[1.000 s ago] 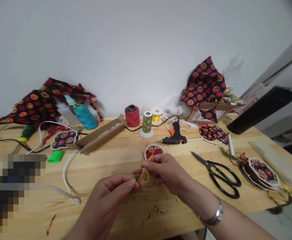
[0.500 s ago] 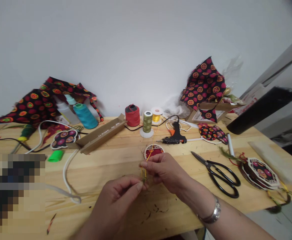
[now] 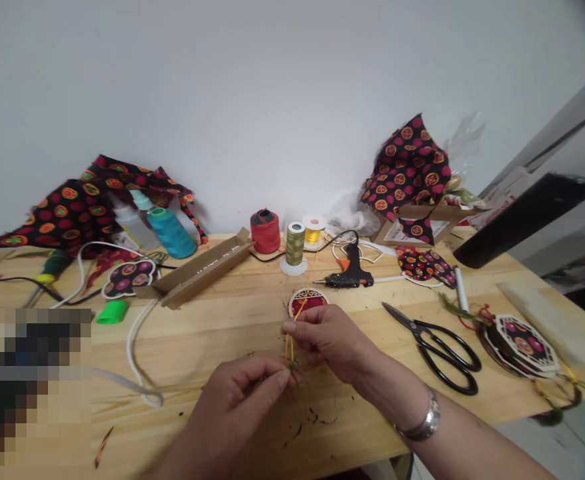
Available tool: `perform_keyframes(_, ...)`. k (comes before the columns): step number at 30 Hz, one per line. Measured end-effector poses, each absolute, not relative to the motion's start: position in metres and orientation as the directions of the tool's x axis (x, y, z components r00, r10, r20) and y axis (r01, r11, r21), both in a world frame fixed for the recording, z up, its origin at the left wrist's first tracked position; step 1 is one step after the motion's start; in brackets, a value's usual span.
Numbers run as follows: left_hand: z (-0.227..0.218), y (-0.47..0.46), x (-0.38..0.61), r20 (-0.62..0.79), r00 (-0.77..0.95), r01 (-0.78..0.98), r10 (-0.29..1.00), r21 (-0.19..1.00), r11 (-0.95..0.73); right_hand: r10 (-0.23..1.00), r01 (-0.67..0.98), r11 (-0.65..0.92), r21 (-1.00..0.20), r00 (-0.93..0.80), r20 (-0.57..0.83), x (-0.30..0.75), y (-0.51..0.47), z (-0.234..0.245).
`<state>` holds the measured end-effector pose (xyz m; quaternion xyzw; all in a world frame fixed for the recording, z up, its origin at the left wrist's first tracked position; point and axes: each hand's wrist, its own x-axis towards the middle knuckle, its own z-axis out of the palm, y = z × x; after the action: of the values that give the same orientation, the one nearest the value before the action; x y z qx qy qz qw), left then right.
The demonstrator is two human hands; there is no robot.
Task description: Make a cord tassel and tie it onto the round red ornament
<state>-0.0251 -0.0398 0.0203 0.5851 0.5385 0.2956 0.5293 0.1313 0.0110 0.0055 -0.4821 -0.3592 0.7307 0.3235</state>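
My right hand (image 3: 328, 340) pinches a thin yellow thread (image 3: 289, 345) just above the wooden table (image 3: 232, 320). The thread hangs down in a narrow loop to my left hand (image 3: 245, 393), whose thumb and forefinger pinch a small green bit at the loop's lower end. The thread runs back up towards the yellow spool (image 3: 313, 231). A round red ornament (image 3: 306, 301) with a white frame lies on the table just beyond my right hand. Both hands are closed in pinches.
Black scissors (image 3: 439, 347) lie to the right, a black glue gun (image 3: 351, 273) behind the ornament. Red (image 3: 265, 231), olive (image 3: 295, 244) and teal (image 3: 171, 233) spools stand at the back. Patterned fabric (image 3: 77, 203), a cardboard strip (image 3: 199, 270), white cord (image 3: 135, 347) and octagonal ornaments (image 3: 522, 343) surround them.
The open yellow loop has been pulled narrow and straight. My left hand has dropped lower and nearer with the green bit; my right hand has stayed almost still.
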Motion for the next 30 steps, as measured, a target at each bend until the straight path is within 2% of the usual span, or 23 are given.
perform_keyframes(5,0.016,-0.041,-0.029,-0.233,0.195,0.215,0.953,0.958,0.190,0.839,-0.148,-0.508,-0.848,-0.308,-0.449,0.133,0.013,0.003)
perform_keyframes(9,0.012,-0.041,-0.036,-0.305,0.030,-0.071,0.952,0.949,0.306,0.848,-0.159,-0.496,-0.853,-0.300,-0.437,0.134,0.014,0.004)
perform_keyframes(12,0.012,-0.038,-0.035,-0.339,0.015,-0.201,0.941,0.921,0.335,0.854,-0.148,-0.487,-0.861,-0.290,-0.433,0.134,0.014,0.006)
perform_keyframes(20,0.016,-0.035,-0.014,-0.330,0.129,-0.105,0.935,0.933,0.343,0.858,-0.127,-0.476,-0.870,-0.284,-0.428,0.129,0.009,0.009)
perform_keyframes(30,0.006,-0.036,-0.019,-0.350,0.149,-0.230,0.925,0.897,0.377,0.899,-0.049,-0.399,-0.915,-0.215,-0.381,0.133,0.012,0.000)
